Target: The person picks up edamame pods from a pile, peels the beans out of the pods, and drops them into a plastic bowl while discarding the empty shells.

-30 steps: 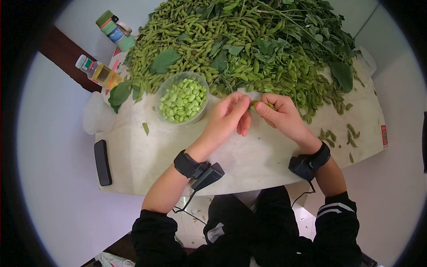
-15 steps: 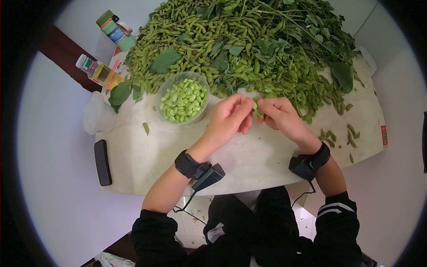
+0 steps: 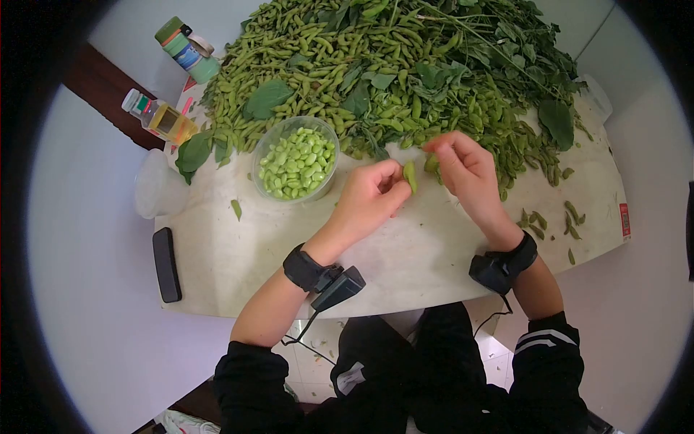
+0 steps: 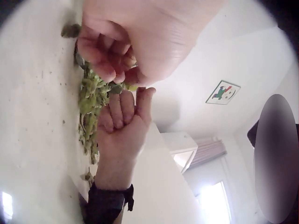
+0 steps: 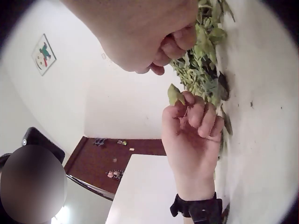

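Observation:
In the head view my left hand [image 3: 365, 197] pinches a green pod [image 3: 410, 176] between thumb and fingers, just right of the bowl of shelled beans [image 3: 298, 165]. The right wrist view shows this pod [image 5: 175, 94] sticking up from the fingertips of my left hand [image 5: 194, 133]. My right hand [image 3: 470, 177] is raised at the right, apart from the left, over the near edge of the pod heap [image 3: 477, 119]. Its fingers are loosely bent in the left wrist view, where no object shows in this hand [image 4: 122, 126].
A leafy stem pile [image 3: 506, 50] lies behind the heap. At the left are a green bottle [image 3: 189, 50], an oil bottle [image 3: 168, 121], a clear container [image 3: 157, 184] and a black phone [image 3: 167, 265]. Loose pods [image 3: 571, 220] lie at the right.
The hands have parted: my right hand has moved up and right, away from the pod. My left hand has turned slightly and keeps a pod at its fingertips.

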Motion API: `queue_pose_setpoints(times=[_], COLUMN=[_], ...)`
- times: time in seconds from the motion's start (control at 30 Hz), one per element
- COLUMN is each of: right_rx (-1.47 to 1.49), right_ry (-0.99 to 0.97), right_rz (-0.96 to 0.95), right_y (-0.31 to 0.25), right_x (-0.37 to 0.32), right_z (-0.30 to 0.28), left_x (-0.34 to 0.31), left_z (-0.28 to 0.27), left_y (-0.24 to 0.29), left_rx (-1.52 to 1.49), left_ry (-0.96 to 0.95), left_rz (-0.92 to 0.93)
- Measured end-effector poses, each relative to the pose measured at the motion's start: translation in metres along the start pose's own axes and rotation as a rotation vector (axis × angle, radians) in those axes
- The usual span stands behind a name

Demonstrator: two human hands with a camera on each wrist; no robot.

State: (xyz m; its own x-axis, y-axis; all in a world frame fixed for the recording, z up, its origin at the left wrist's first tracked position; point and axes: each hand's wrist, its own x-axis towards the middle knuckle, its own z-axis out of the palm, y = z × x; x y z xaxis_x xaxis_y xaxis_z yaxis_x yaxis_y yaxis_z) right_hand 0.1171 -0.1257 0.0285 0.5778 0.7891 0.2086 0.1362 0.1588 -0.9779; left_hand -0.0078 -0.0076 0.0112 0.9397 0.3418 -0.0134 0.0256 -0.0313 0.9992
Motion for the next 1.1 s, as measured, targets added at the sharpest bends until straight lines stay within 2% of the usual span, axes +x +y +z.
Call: queue_pose_setpoints(times=[0.03, 0.1, 0.17, 0.23, 0.3, 0.63, 0.93, 1.0, 1.1], right_rx=[0.0, -0.116, -0.204, -0.292, -0.42, -0.415, -0.471, -0.438, -0.424], right_ry=[0.0, -0.126, -0.132, -0.138, -0.049, -0.112, -0.121, -0.109, -0.132], right_rz=[0.0, -0.308, -0.268, -0.228, -0.125, -0.166, -0.065, -0.154, -0.179], right_y=[0.002, 0.008, 0.006, 0.003, -0.001, 0.006, 0.003, 0.005, 0.007], right_x=[-0.001, -0.002, -0.004, -0.005, -0.005, -0.002, -0.004, -0.004, -0.004], right_z=[0.003, 0.007, 0.003, -0.001, -0.002, 0.0, 0.001, 0.002, 0.001], left_x=[0.0, 0.001, 0.0, -0.002, -0.002, -0.002, -0.003, -0.003, -0.003], left_z=[-0.001, 0.004, 0.004, -0.001, -0.001, 0.0, 0.001, 0.001, 0.001], left_y=[-0.002, -0.003, -0.002, -0.001, 0.0, -0.001, 0.005, 0.004, 0.003], left_rx=[0.111, 0.104, 0.096, 0.322, 0.301, 0.225, 0.209, 0.226, 0.256], left_ry=[0.002, 0.067, 0.131, 0.074, 0.085, 0.186, 0.223, 0.216, 0.206], left_rz=[0.01, 0.062, 0.111, 0.07, 0.08, 0.141, 0.147, 0.181, 0.225])
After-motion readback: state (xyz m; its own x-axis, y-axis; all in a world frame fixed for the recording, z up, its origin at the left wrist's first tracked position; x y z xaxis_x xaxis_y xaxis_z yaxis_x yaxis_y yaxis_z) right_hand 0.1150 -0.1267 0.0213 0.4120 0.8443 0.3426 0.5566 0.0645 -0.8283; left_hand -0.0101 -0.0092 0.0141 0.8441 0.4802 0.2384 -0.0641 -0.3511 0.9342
